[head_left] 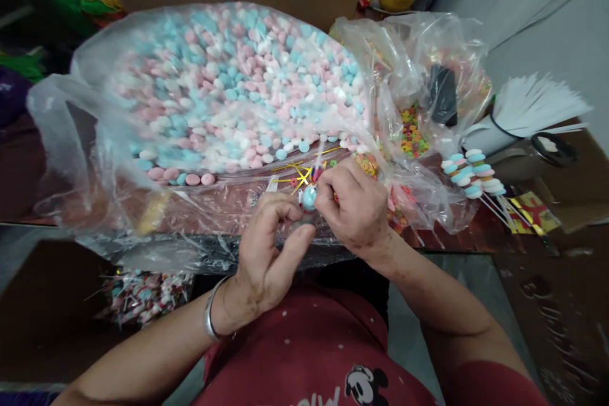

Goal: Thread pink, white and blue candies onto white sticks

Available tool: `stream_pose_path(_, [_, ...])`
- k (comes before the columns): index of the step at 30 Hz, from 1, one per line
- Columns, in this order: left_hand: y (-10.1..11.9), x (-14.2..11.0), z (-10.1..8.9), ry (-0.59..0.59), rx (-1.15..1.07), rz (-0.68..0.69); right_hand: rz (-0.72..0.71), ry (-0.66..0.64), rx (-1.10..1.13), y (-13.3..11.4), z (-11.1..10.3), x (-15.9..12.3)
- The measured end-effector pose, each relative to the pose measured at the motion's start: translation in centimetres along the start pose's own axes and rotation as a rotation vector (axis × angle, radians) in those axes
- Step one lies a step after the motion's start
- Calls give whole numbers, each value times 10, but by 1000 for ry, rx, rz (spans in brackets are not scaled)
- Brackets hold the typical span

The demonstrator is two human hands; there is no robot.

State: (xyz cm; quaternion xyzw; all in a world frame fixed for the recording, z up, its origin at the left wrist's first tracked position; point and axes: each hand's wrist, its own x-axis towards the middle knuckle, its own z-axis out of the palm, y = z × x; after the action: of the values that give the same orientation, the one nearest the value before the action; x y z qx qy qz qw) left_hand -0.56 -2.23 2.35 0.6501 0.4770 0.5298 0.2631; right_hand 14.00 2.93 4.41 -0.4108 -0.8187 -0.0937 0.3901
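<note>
My left hand (269, 247) and my right hand (352, 206) meet in front of me, fingers pinched together. Between them sits a blue round candy (309, 198) on a thin white stick (320, 155) that points up and away. Both hands are closed on this candy stick. Just beyond them lies a big clear plastic bag (95, 114) full of pink, white and blue round candies (228, 82). A silver bangle (210, 311) is on my left wrist.
A second clear bag (419, 70) with small coloured ring candies (412, 133) lies to the right. Finished candy sticks (471, 174) rest beside it, near a bundle of white sticks (533, 104). Wrapped pieces (143, 295) lie low on the left. Cardboard boxes stand behind.
</note>
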Motion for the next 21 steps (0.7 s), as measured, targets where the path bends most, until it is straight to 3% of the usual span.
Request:
stream_pose_path(3, [-4, 9, 1, -184, -502, -492, 24, 16, 155, -10, 4, 0])
stream_pose_path(5, [-6, 18, -5, -198, -785, -643, -15, -15, 195, -17, 6, -7])
stream_pose_path(6, [-7, 21, -10, -159, -883, -640, -24, -35, 211, -19, 8, -11])
stream_pose_path(8, [-8, 26, -25, -112, -992, -509, 7, -76, 280, -19, 11, -17])
stream_pose_path(11, [-13, 21, -46, -311, -924, -292, 85, -99, 395, -12, 17, -19])
stream_pose_path(13, [-17, 13, -52, -466, -760, -376, 90, -88, 429, -14, 19, -19])
stream_pose_path(14, [-19, 7, -52, -474, -684, -461, 80, -88, 448, -18, 20, -20])
stream_pose_path(16, [-19, -3, -47, -330, -606, -605, 69, -126, 521, -33, 23, -23])
stream_pose_path(18, [-14, -12, -41, -99, -604, -686, 91, -206, 629, -52, 28, -29])
stream_pose_path(21, [-4, -20, -38, 219, -584, -709, 96, -398, 758, -66, 36, -34])
